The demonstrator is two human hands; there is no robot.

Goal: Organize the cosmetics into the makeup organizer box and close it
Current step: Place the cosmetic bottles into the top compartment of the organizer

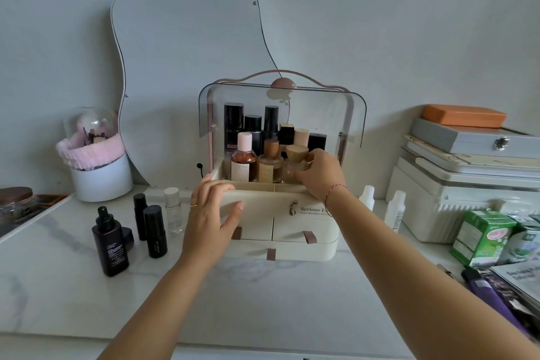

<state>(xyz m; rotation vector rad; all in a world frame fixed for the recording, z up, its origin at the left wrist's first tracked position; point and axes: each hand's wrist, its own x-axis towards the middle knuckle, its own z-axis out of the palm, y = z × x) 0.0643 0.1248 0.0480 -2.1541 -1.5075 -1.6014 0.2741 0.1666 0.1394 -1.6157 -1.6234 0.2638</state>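
Centered on the white marble-veined counter point(263, 301), against the grey wall: cream plastic makeup organizer box point(280, 228), front toward the camera, long axis upright, smoky transparent lid point(280, 108) swung up and open, pink handle point(280, 74) arched over the top. "Serious L…" printed on the front panel beside a small figure logo, remainder hidden by the wrist. Three drawers below, with brown pull tabs.

Inside the top compartment, all upright: tall black tube point(233, 128) lettered "L'ORÉAL" and "REVITALIFT", two black cylindrical bottles behind, amber glass bottle point(244, 161) with pale pink cap and a label reading "N° 50…", ribbed glass bottle point(270, 164) with a wooden cap.

Right hand point(320, 175) curled around a small clear glass bottle point(296, 159) with a rounded wooden cap, held at the right front of the compartment, just beside the ribbed one; thin red cord bracelet at the wrist. Left hand point(211, 213) open and flat, pressed on the box's front left corner, holding nothing, gold ring on one finger.

Left of the box, standing upright: black pump bottle point(110, 242) marked "YOUTH CODE", two black cylinders point(155, 231), clear bottle point(173, 210) with white cap. Right of the box: two white bottles point(394, 210).

Farther out: wavy frameless mirror point(187, 67) leaning on the wall, white brush holder point(100, 172) with clear dome and fluffy pink band, stacked grey cases point(467, 155) topped by an orange box, green carton point(482, 237), writing too blurred to read.
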